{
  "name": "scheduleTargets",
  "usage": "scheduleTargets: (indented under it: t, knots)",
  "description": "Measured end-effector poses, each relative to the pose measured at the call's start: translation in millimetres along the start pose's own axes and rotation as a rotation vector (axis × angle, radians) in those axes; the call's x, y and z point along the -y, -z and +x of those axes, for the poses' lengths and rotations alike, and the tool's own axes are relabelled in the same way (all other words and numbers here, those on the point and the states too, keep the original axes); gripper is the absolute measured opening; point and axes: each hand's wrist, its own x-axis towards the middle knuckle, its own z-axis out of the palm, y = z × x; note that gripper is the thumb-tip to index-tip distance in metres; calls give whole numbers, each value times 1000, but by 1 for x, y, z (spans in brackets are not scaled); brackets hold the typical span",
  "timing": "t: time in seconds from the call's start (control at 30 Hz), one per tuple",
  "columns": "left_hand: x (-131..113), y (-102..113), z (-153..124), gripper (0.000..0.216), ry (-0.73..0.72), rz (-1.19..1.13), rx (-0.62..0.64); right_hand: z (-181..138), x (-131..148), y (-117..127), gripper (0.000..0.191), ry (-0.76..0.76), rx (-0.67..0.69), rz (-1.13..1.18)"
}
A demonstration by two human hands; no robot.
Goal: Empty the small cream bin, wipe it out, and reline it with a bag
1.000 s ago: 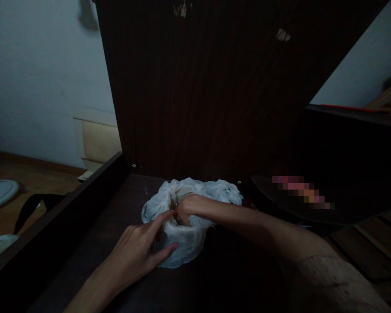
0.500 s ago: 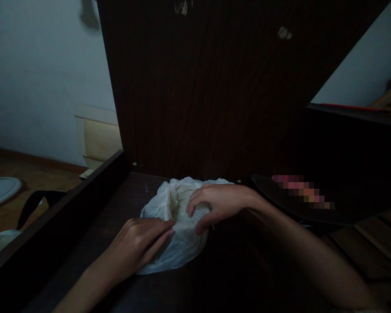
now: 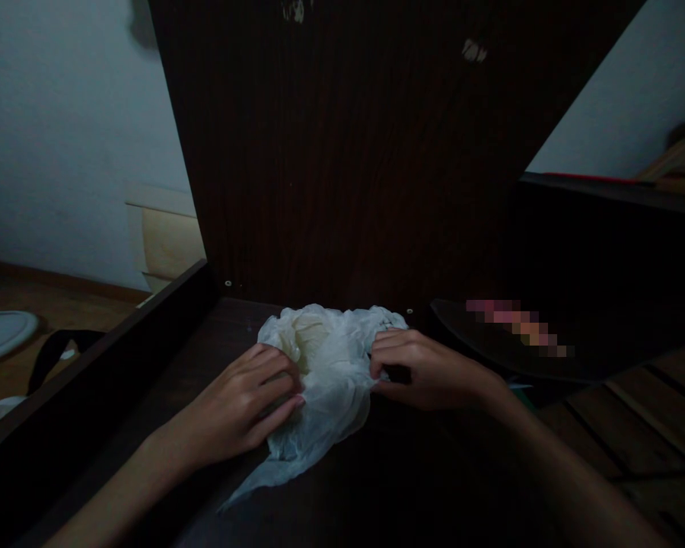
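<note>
A crumpled white plastic bag (image 3: 336, 373) lies on the dark wooden surface (image 3: 205, 365), close to the upright panel. Its mouth gapes towards the upper left, showing a pale yellowish inside. My left hand (image 3: 256, 396) is closed on the bag's left rim, thumb and fingers pinching the film. On the opposite side, my right hand (image 3: 419, 369) grips the bag's right edge between bent fingers and thumb. A thin corner of the bag trails towards the lower left. What lies deeper in the bag cannot be made out.
A tall dark wooden panel (image 3: 342, 152) rises behind the bag. A low raised board (image 3: 108, 354) borders the surface on the left. At right is a dark curved-edged item (image 3: 462, 342) with a blurred coloured patch. A round white lid-like object (image 3: 5, 335) lies at far left.
My right hand has moved from over the bag's opening to its right edge and closed there. The left hand has shifted slightly up. The bag is bunched narrower, with a corner pulled out.
</note>
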Motion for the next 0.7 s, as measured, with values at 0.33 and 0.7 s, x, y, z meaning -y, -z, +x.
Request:
scheduleTargets:
  t: [0.33, 0.7]
  knots:
    - [31, 17, 65, 29, 153, -57, 346, -4, -12, -17, 34, -308, 117, 131]
    - [53, -46, 111, 18, 339, -17, 983, 48, -53, -61, 24, -477, -527, 559]
